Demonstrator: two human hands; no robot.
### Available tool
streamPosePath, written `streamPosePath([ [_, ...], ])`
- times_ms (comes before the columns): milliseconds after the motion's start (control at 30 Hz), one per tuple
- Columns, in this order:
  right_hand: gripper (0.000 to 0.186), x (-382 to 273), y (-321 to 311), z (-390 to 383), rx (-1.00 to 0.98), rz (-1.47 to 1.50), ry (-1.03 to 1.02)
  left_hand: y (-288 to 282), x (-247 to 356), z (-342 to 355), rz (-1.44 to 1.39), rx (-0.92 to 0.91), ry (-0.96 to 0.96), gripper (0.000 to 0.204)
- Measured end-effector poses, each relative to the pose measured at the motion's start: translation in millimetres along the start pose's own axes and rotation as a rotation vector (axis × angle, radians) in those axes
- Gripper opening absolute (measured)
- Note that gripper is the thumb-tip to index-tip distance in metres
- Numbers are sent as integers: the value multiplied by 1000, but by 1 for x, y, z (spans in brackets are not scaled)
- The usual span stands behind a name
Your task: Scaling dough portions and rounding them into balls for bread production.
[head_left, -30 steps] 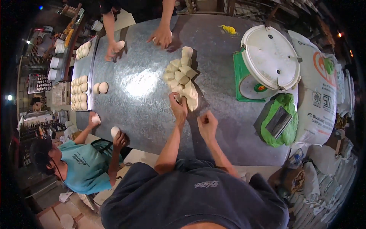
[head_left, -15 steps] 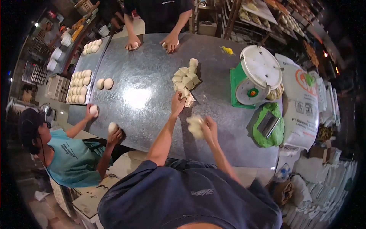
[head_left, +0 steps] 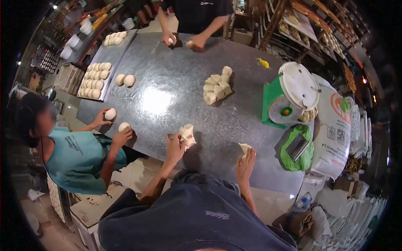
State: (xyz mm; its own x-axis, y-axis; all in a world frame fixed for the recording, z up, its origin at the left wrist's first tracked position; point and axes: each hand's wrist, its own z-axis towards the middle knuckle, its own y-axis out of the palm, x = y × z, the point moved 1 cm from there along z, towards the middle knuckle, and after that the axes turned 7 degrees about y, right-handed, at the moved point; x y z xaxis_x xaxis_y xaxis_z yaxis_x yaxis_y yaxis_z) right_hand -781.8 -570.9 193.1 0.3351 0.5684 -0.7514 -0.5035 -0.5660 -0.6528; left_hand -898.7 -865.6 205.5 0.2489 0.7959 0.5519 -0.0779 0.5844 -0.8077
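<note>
My left hand is closed on the side of a rough, uneven piece of dough near the front of the metal table. Over to the right, my right hand is wrapped round another dough piece, which pokes out past the fingertips. Beyond both hands, a heap of cut dough pieces rests on the tabletop. Between my hands the two dough pieces stay well apart.
A green scale with a white pan stands at the right, behind a dough scraper on a green plastic bag. At the left, a co-worker holds dough balls near filled trays. Another co-worker works opposite.
My left hand has drawn a dough piece off the heap toward me and left. My right hand has lowered its dough to the table, further right. The view has shifted slightly.
</note>
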Motion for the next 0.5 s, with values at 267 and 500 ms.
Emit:
streamPosePath([
  [267,34,45,29,43,213,-655,-5,75,-21,34,261,-224,328,48],
  [500,36,45,28,34,531,-537,-80,82,-47,38,137,95,474,28],
])
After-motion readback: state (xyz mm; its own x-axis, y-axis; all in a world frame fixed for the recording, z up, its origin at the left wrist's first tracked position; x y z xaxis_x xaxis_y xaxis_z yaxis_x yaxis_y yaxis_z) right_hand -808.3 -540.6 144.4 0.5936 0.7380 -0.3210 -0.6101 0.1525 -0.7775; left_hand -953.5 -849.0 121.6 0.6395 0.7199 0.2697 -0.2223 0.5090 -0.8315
